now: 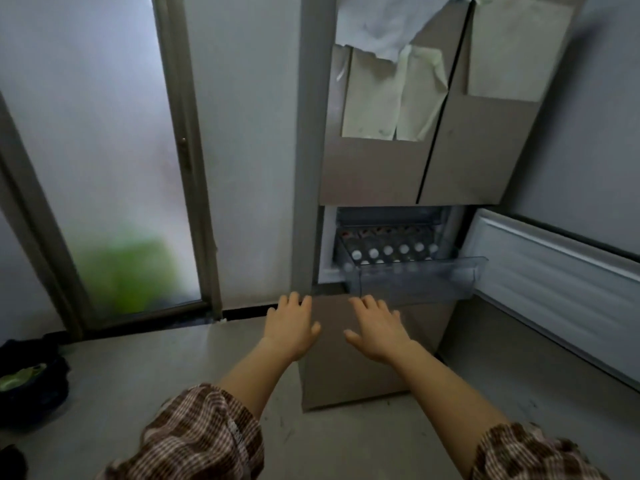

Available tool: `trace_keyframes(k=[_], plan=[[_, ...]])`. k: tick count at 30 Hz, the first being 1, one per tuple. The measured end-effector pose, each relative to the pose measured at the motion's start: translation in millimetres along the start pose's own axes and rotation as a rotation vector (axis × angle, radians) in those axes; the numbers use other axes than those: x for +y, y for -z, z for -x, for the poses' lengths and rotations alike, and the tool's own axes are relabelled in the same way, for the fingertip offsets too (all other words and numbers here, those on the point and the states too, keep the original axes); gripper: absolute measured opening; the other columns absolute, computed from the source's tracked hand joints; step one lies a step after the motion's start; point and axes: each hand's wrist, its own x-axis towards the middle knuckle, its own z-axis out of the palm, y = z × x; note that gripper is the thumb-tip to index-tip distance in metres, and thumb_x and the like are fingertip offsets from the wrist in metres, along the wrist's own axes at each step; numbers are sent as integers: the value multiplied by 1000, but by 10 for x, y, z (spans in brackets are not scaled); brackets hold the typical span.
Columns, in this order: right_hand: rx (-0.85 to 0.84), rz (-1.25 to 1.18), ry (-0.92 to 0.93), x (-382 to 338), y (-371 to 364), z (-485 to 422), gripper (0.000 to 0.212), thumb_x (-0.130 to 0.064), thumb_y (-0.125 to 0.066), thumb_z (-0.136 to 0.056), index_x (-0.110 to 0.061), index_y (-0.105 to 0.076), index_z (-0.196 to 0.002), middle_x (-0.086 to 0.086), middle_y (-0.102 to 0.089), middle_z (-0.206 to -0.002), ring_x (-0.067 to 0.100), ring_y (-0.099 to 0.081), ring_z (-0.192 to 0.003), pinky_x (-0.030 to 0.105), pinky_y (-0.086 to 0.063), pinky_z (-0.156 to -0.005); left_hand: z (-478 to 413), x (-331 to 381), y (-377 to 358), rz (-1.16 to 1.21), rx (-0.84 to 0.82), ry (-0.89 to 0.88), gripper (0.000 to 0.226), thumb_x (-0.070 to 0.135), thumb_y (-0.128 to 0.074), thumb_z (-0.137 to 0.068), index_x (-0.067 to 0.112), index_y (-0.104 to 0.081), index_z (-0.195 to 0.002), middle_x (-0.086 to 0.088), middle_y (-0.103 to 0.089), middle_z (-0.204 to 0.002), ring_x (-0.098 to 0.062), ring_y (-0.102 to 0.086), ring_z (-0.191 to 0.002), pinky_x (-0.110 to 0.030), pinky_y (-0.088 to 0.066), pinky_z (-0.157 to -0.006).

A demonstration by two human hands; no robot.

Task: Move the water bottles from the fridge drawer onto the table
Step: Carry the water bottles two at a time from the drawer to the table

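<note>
While both arms reach forward out of checked sleeves (201,434), the left hand (292,327) and the right hand (377,332) hover palm-down. Their fingers are spread and loosely extended and hold nothing. Both hands are in front of the closed lower front panel (346,372) of the fridge.

Just beyond the fingertips, the clear fridge drawer (415,278) stands pulled out of its compartment, its front wall projecting past the panel. The compartment's door (554,268) is swung open to the right. Inside the drawer the water bottles (388,250) stand upright in closely packed rows, seen mainly as pale caps. No table is in view.

Likely hazards:
(a) Bottles packed this tightly leave little room for fingers, so lifting one by its cap could tip or drag its neighbours.
(b) Chilled bottles may be wet with condensation and slip from a loose grip.
(c) Weight leaned on the extended drawer wall could strain or unseat it.
(d) Taking several at once to a table out of sight raises the chance of a drop onto the hard floor (138,375).
</note>
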Motion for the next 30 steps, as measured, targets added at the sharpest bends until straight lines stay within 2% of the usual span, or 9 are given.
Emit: trace_keyframes(k=[8, 15, 25, 30], plan=[[-7, 10, -138, 1075, 277, -1188, 64, -42, -49, -95, -18, -22, -149, 8, -31, -150, 32, -29, -137, 54, -29, -110, -1590, 580, -162, 54, -29, -80, 44, 36, -44, -95, 15, -42, -133, -10, -45, -134, -30, -42, -124, -45, -43, -98], [39, -34, -90, 1662, 263, -2047, 54, -37, -46, -97, -17, -29, -145, 6, -38, -144, 27, -36, -133, 46, -34, -107, -2548, 898, -367, 14, -47, -121, 43, 34, -42, -97, 16, -40, -136, -8, -44, -132, -27, -42, -123, -40, -42, -94], [-135, -89, 51, 2359, -53, -3372, 52, -35, -51, -94, -19, -35, -141, 7, -41, -143, 27, -40, -129, 42, -37, -103, -3603, 1144, -885, 78, -150, 41, 46, 32, -47, -96, 19, -36, -139, -7, -41, -135, -25, -40, -125, -35, -43, -96], [-215, -262, 32, 2556, -258, -3843, 41, -30, -51, -91, -15, -49, -130, 9, -52, -133, 28, -51, -119, 36, -45, -93, -3987, 1230, -1145, 116, -220, 163, 47, 26, -45, -97, 13, -37, -141, -11, -44, -138, -26, -42, -126, -34, -39, -100]])
